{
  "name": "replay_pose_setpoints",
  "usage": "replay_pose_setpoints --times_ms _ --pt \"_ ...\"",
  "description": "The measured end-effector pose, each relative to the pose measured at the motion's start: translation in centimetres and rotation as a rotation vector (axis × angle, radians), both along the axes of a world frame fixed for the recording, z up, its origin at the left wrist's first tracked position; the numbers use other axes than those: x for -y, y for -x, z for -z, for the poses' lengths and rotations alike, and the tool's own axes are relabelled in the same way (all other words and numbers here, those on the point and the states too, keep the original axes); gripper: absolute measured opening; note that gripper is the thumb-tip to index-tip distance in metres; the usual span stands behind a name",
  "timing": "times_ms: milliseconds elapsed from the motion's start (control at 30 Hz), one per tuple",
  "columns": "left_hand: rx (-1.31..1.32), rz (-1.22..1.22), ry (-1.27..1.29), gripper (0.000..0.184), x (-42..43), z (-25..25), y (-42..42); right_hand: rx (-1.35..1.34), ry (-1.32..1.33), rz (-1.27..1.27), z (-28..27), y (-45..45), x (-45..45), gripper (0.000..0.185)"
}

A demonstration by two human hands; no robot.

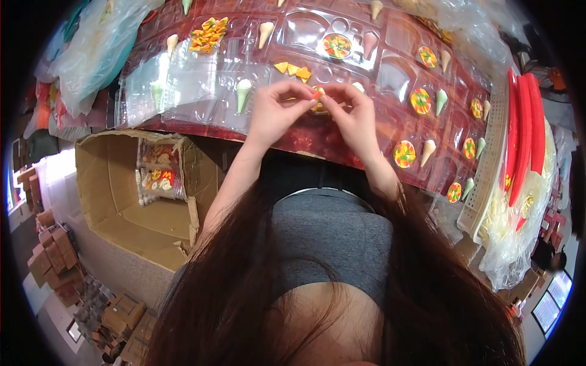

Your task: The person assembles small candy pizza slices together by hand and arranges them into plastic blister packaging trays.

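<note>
Above the near edge of the table, my left hand (279, 113) and my right hand (355, 116) meet with fingertips pinched on a small red-orange piece (317, 95), apparently a toy pizza slice. Just under the fingertips is a round toy pizza, mostly hidden by my hands. Beyond them lie a few yellow toy pizza slices (293, 70) in a row. A pile of toy pizza slices (208, 35) sits farther back on the left. Clear plastic blister trays (305, 25) cover the table, several holding a toy pizza (420, 101) and a toy ice cream cone (243, 96).
An open cardboard box (131, 222) with packaged toy sets (162, 171) stands at the left below the table edge. To the right, a perforated plastic crate (482, 177) holds long red pieces (523, 134) and plastic bags. Crumpled clear bags (101, 49) lie at the back left.
</note>
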State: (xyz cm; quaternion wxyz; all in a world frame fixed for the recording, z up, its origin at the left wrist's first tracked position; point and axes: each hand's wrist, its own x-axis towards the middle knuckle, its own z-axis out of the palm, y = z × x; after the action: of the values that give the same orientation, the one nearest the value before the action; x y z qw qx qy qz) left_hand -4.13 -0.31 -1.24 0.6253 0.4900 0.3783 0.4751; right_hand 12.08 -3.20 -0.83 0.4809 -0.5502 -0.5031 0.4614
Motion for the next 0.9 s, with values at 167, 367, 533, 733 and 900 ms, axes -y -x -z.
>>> replay_pose_setpoints --times_ms 167,367,533,733,900 --pt "-0.514 -0.113 -0.268 0.009 -0.2 0.0 0.2 0.472 -0.211 -0.065 -0.3 -2.6 -0.6 0.006" --pt "-1.005 -0.173 -0.548 0.010 -3.2 1.3 1.1 0.977 -0.437 -0.158 0.7 -2.2 -0.8 0.003" --pt "-1.255 -0.043 -0.519 0.013 -3.8 1.0 -0.3 1.126 -0.414 -0.190 0.7 -1.8 -0.6 0.004" --pt "-1.398 -0.102 -0.416 0.013 -3.3 0.7 -2.0 1.262 -0.463 -0.160 0.6 -0.8 0.1 0.005" --pt "-1.449 -0.102 -0.416 0.012 -3.4 0.8 -2.2 1.128 -0.462 -0.086 0.7 -1.3 0.2 0.005"
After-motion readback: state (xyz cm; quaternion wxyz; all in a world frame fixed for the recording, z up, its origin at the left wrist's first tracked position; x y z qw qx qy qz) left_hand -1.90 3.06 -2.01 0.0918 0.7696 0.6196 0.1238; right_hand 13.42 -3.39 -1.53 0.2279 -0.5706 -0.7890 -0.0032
